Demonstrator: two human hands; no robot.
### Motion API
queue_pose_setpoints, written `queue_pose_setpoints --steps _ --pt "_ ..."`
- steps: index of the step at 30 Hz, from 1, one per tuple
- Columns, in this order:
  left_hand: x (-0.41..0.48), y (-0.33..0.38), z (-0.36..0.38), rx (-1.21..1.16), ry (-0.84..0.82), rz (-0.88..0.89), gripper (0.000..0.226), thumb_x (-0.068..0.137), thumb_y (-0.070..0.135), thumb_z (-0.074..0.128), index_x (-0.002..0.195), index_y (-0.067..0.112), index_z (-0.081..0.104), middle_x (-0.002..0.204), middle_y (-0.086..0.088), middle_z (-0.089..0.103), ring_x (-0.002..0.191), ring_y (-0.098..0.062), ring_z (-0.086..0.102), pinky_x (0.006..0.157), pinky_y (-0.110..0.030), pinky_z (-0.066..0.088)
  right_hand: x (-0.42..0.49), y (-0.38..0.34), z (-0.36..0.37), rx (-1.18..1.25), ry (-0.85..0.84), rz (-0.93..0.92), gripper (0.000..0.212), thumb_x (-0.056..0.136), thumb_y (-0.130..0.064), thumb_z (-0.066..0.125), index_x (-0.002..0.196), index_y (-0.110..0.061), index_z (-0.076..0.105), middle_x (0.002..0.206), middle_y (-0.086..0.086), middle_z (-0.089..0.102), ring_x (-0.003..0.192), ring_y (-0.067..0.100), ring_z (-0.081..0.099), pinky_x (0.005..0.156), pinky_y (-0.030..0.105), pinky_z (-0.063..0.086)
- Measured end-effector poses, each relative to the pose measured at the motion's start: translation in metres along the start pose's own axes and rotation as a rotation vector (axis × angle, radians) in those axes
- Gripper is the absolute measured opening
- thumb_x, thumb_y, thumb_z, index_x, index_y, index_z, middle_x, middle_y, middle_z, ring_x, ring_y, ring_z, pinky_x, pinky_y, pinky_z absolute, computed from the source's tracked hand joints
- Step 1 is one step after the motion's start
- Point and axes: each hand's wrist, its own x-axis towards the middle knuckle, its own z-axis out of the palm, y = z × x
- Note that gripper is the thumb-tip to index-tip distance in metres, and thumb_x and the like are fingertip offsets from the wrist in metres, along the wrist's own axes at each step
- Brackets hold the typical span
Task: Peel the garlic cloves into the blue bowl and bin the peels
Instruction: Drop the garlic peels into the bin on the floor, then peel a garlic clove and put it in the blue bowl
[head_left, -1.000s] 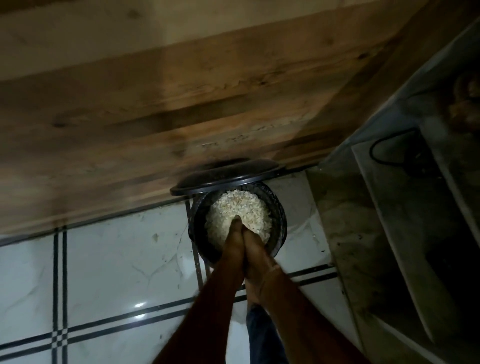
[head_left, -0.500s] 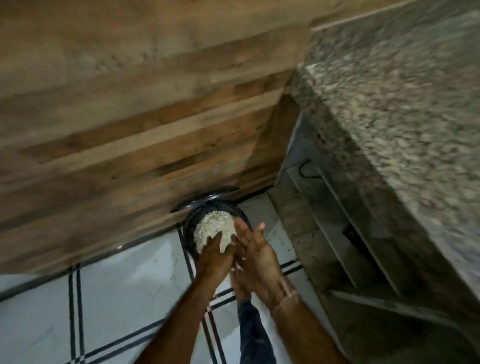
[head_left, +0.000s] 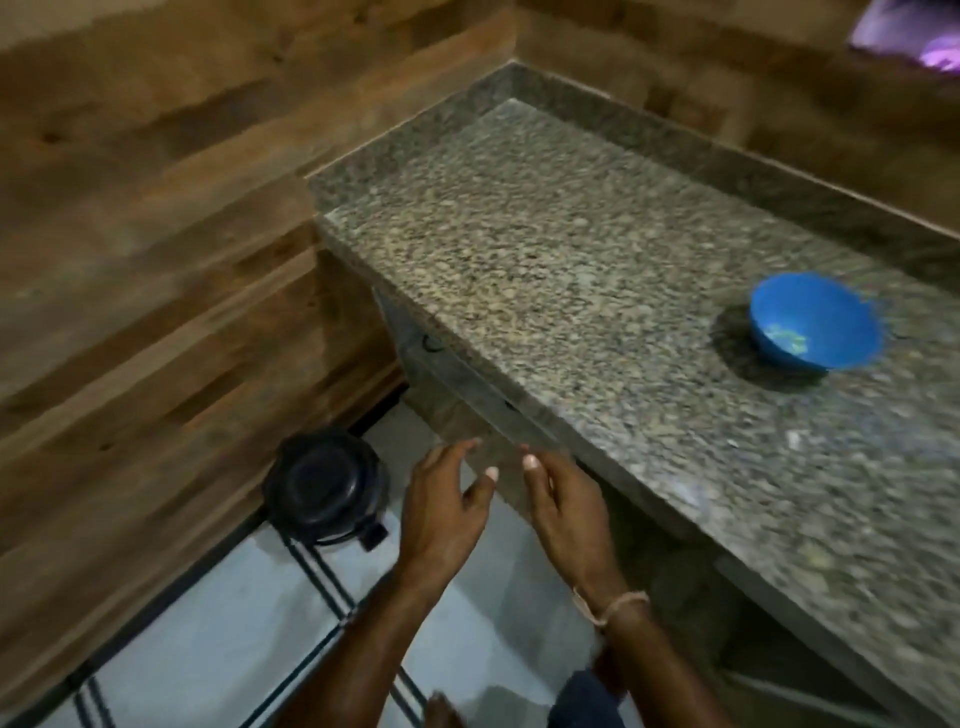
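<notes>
The blue bowl (head_left: 814, 323) stands on the granite counter (head_left: 545, 260) at the right, with a few pale garlic cloves (head_left: 787, 335) at its bottom. A black pedal bin (head_left: 324, 486) sits on the floor against the wooden wall, its lid down. My left hand (head_left: 441, 509) and my right hand (head_left: 566, 512) hover side by side in front of the counter edge, right of the bin. Both have relaxed, spread fingers and hold nothing. No peels show in either hand.
The counter's front edge (head_left: 519, 410) runs diagonally just beyond my fingertips, with a dark shelf space below it. White floor tiles (head_left: 218, 613) with dark lines lie underfoot. A wood-panelled wall (head_left: 156, 234) closes the left and back.
My hands have lifted away from the bin, where they were rubbing together over the peels. The bin's lid has come down. The view has swung up to the counter and bowl.
</notes>
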Motion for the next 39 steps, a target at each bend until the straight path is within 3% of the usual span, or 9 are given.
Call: queue_pose_setpoints --steps 5,9,13,18,21,24,29,34,39 --pt "-0.003 0.075 0.084 0.004 -0.100 0.123 0.032 0.098 0.032 0.067 0.129 0.027 0.066 0.133 0.004 0.065 0.124 -0.018 0.058 0.105 -0.039 0.049 -0.025 0.048 -0.113 -0.067 0.144 -0.008 0.025 0.110 -0.038 0.048 0.119 -0.030 0.071 0.115 -0.009 0.071 0.106 0.008 0.063 0.089 0.030 0.051" --pt "-0.001 0.124 0.142 0.015 -0.160 0.188 0.034 0.095 0.021 0.069 0.129 0.027 0.066 0.133 0.006 0.064 0.123 -0.014 0.059 0.103 -0.029 0.048 -0.028 0.096 -0.169 -0.184 0.177 0.038 0.034 0.109 -0.044 0.046 0.126 -0.028 0.070 0.124 -0.008 0.071 0.114 0.010 0.063 0.093 0.030 0.051" --pt "0.008 0.156 0.187 0.027 -0.205 0.209 0.034 0.095 0.025 0.071 0.128 0.025 0.068 0.128 0.006 0.067 0.114 -0.013 0.063 0.095 -0.036 0.055 -0.026 0.131 -0.208 -0.243 0.220 0.066 0.040 0.106 -0.047 0.045 0.127 -0.025 0.070 0.124 -0.005 0.070 0.113 0.015 0.065 0.089 0.036 0.054" --pt "0.040 0.183 0.234 0.166 -0.225 0.247 0.026 0.094 0.014 0.069 0.118 0.022 0.069 0.110 0.004 0.065 0.095 -0.015 0.065 0.077 -0.029 0.052 -0.004 0.181 -0.248 -0.308 0.342 0.179 0.031 0.099 -0.018 0.065 0.130 -0.020 0.066 0.126 0.002 0.065 0.112 0.025 0.066 0.086 0.037 0.057" --pt "0.059 0.186 0.242 0.227 -0.257 0.336 0.019 0.094 0.004 0.066 0.103 0.021 0.066 0.099 0.005 0.056 0.080 0.007 0.056 0.061 -0.011 0.042 0.013 0.191 -0.264 -0.351 0.374 0.231 0.033 0.098 -0.014 0.068 0.130 -0.018 0.065 0.124 0.005 0.062 0.110 0.027 0.063 0.079 0.034 0.052" --pt "0.074 0.184 0.246 0.252 -0.309 0.417 0.025 0.094 -0.002 0.060 0.088 0.022 0.061 0.089 0.008 0.050 0.080 0.019 0.052 0.057 -0.010 0.037 0.029 0.191 -0.272 -0.366 0.332 0.327 0.040 0.093 -0.013 0.073 0.131 -0.015 0.062 0.128 0.006 0.059 0.114 0.027 0.055 0.080 0.035 0.047" --pt "0.088 0.173 0.254 0.410 -0.366 0.558 0.033 0.079 -0.006 0.066 0.084 0.025 0.055 0.085 0.013 0.045 0.080 -0.009 0.042 0.057 -0.026 0.027 0.046 0.188 -0.271 -0.417 0.321 0.418 0.040 0.089 -0.016 0.079 0.125 -0.017 0.061 0.124 0.004 0.052 0.112 0.026 0.047 0.076 0.039 0.050" --pt "0.096 0.176 0.251 0.352 -0.359 0.643 0.030 0.087 -0.007 0.062 0.088 0.022 0.052 0.087 0.005 0.052 0.081 -0.019 0.050 0.062 -0.042 0.047 0.052 0.188 -0.267 -0.400 0.365 0.450 0.044 0.089 -0.018 0.080 0.127 -0.021 0.059 0.126 0.001 0.051 0.111 0.024 0.047 0.072 0.034 0.043" --pt "0.124 0.237 0.255 0.105 -0.249 0.646 0.023 0.094 -0.006 0.055 0.092 0.016 0.052 0.087 0.003 0.053 0.081 -0.017 0.050 0.060 -0.027 0.035 0.054 0.188 -0.265 -0.395 0.397 0.472 0.046 0.090 -0.019 0.079 0.131 -0.021 0.059 0.127 0.001 0.051 0.113 0.024 0.048 0.073 0.031 0.037"
